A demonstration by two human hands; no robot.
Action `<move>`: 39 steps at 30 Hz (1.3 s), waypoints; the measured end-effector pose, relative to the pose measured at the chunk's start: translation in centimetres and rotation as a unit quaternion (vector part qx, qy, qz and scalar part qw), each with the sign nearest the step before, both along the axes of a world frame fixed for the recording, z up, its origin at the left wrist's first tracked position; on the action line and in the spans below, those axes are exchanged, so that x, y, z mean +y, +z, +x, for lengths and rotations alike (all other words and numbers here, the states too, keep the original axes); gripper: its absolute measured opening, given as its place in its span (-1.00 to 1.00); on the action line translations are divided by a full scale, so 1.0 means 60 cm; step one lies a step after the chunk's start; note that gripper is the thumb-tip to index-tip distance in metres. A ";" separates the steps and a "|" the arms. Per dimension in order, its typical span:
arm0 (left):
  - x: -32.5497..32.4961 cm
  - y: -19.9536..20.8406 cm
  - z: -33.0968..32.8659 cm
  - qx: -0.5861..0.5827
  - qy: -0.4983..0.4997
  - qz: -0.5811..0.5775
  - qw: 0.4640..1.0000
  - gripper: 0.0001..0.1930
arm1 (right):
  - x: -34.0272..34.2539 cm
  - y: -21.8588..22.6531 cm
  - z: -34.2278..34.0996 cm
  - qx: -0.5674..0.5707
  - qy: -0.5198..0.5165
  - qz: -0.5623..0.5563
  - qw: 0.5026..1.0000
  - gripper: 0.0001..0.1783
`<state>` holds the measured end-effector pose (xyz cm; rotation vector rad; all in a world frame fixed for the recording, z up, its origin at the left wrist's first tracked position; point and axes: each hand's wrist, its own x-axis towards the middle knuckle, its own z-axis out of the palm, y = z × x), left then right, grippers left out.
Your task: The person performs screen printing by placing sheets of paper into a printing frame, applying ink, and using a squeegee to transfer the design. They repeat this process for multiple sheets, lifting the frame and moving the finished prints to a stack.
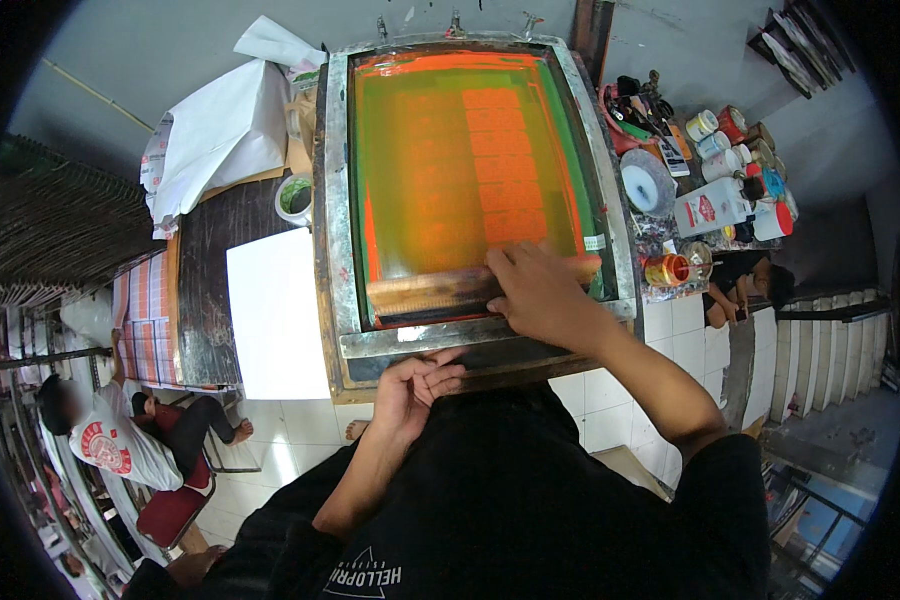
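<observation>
A silk-screen frame [625, 230] with metal sides lies before me. Its mesh [420, 160] is smeared with orange ink over yellow-green, and a lighter orange block of repeated panels shows right of the middle. My right hand [540, 295] is closed round the wooden handle of a squeegee [420, 290], which spans the near end of the mesh. The squeegee's blade is hidden. By the frame's near edge, my left hand [415, 390] is held with fingers loosely bent and nothing visible in them. Whether it touches the edge I cannot tell.
White paper [275, 310] lies left of the frame, with a tape roll [295, 198] and larger sheets [230, 130] beyond. Jars, a white jug [712, 207] and an orange ink pot [667, 269] crowd the right side. One person [120, 440] sits at left, another [745, 285] at right.
</observation>
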<state>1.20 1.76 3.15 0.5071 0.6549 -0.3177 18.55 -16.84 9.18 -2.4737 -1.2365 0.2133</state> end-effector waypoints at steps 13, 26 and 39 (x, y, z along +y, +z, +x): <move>-0.002 -0.017 -0.002 0.062 -0.018 0.040 0.997 -0.62 | 0.049 -0.035 0.091 -0.175 -0.014 0.007 0.984 -0.66; -0.004 -0.008 -0.011 0.073 -0.010 0.072 0.995 -0.70 | 0.186 -0.049 0.476 -0.249 -0.030 -0.017 0.968 -0.50; 0.007 -0.030 -0.031 -0.116 0.038 -0.030 0.992 -0.68 | 0.122 0.095 0.431 -0.122 -0.013 0.069 0.990 -0.66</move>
